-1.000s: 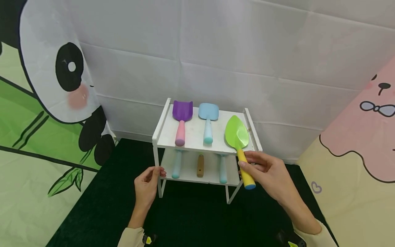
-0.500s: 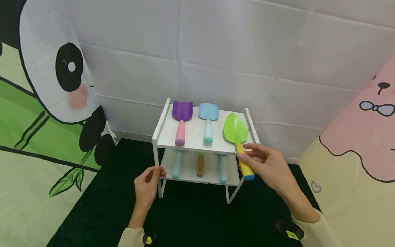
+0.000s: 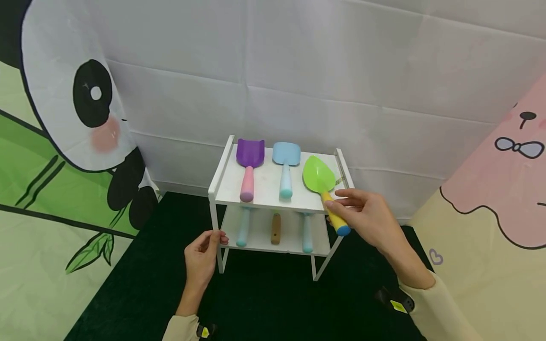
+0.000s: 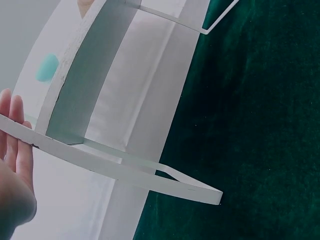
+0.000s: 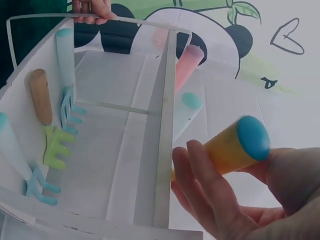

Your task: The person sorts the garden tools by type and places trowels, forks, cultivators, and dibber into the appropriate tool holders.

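In the head view my right hand pinches the yellow handle of a green toy trowel between thumb and fingers. Its blade is over the right part of the white two-tier rack's top shelf, with the handle sticking out past the front edge. In the right wrist view the handle's blue end points up from the fingers. My left hand grips the rack's left front leg. A purple shovel with a pink handle and a light blue shovel lie left of the trowel.
On the lower shelf, the right wrist view shows a green rake with a wooden handle between two light blue rakes. Dark green cloth covers the floor. A white sheet hangs behind the rack; printed cloths flank it.
My right hand has moved the trowel left and farther back, so its blade sits more over the top shelf. The left hand stays at the rack's leg.
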`<state>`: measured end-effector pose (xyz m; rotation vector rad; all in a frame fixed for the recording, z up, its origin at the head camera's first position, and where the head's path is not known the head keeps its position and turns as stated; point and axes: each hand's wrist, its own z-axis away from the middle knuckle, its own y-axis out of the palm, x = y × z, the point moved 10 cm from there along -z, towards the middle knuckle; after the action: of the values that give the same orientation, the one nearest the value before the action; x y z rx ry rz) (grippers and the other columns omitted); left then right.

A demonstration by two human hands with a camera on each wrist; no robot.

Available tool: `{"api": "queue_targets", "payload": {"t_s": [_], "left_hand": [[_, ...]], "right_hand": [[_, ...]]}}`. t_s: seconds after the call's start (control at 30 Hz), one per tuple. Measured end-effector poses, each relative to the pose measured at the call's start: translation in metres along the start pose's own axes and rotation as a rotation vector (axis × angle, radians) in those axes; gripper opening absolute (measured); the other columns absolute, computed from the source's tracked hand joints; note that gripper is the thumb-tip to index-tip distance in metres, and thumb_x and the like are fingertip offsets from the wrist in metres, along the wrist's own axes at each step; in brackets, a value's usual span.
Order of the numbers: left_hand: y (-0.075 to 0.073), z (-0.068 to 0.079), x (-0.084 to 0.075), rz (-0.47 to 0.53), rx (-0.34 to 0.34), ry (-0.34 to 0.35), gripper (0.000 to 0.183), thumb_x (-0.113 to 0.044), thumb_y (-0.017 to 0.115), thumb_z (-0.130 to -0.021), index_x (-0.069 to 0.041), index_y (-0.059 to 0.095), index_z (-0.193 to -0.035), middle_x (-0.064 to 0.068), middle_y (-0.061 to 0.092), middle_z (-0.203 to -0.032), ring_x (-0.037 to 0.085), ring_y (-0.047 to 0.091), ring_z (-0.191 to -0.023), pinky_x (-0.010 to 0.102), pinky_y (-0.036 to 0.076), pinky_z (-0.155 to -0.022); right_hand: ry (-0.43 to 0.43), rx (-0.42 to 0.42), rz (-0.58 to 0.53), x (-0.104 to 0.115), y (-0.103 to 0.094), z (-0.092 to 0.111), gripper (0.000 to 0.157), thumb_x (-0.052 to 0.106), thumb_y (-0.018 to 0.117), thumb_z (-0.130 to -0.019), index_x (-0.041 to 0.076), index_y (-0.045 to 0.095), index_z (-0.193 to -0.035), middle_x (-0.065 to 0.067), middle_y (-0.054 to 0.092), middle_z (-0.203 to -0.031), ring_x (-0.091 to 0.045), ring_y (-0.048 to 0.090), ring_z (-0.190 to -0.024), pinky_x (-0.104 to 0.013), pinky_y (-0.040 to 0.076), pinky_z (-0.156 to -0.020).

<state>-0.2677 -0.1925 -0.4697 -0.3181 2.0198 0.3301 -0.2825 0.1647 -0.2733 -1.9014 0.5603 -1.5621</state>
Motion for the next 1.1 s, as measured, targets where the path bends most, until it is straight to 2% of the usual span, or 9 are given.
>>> {"api": "queue_targets", "payload": {"t_s": [0.1,0.27,0.5,0.73,1.1], "left_hand": [[0.001,0.0,0.0,0.008,0.0,0.007,0.02,-0.007,0.058,-0.105,0.003,0.073,-0.097,0.021,0.073,-0.092,0.013,0.072,-0.081,0.02,0.057,-0.084],[0.002,0.0,-0.003,0.018,0.001,0.013,0.02,-0.005,0.058,-0.105,0.004,0.073,-0.097,0.023,0.073,-0.093,0.013,0.072,-0.081,0.02,0.057,-0.084],[0.002,0.001,-0.003,0.002,-0.003,0.004,0.019,-0.004,0.058,-0.105,0.004,0.073,-0.097,0.019,0.074,-0.092,0.012,0.072,-0.081,0.019,0.057,-0.083],[0.0,0.001,-0.002,-0.006,-0.009,-0.01,0.018,-0.004,0.057,-0.105,0.004,0.073,-0.099,0.015,0.075,-0.092,0.012,0.071,-0.081,0.018,0.056,-0.083],[0.001,0.0,-0.002,0.002,0.001,-0.017,0.021,-0.009,0.058,-0.106,0.004,0.073,-0.098,0.018,0.074,-0.092,0.014,0.072,-0.082,0.02,0.057,-0.084]], "right_hand": [[-0.016,-0.003,0.032,0.003,-0.002,-0.003,0.055,0.039,0.069,-0.1,-0.001,0.062,-0.137,-0.02,0.07,-0.126,-0.036,0.068,-0.113,-0.042,0.059,-0.088],[-0.044,0.001,0.044,0.009,-0.002,-0.007,0.051,0.034,0.069,-0.1,-0.003,0.063,-0.135,-0.022,0.069,-0.127,-0.038,0.068,-0.113,-0.041,0.061,-0.085],[-0.078,-0.001,0.127,0.015,-0.003,-0.018,0.041,0.03,0.068,-0.1,-0.001,0.069,-0.126,-0.02,0.072,-0.12,-0.039,0.068,-0.109,-0.036,0.059,-0.077],[-0.113,0.004,0.189,0.023,-0.003,-0.029,0.034,0.025,0.069,-0.099,-0.002,0.073,-0.12,-0.019,0.073,-0.116,-0.038,0.066,-0.107,-0.041,0.06,-0.079],[-0.082,0.008,0.209,0.02,-0.001,-0.047,0.036,0.024,0.065,-0.1,-0.004,0.071,-0.121,-0.019,0.072,-0.118,-0.036,0.065,-0.106,-0.039,0.06,-0.081]]}}
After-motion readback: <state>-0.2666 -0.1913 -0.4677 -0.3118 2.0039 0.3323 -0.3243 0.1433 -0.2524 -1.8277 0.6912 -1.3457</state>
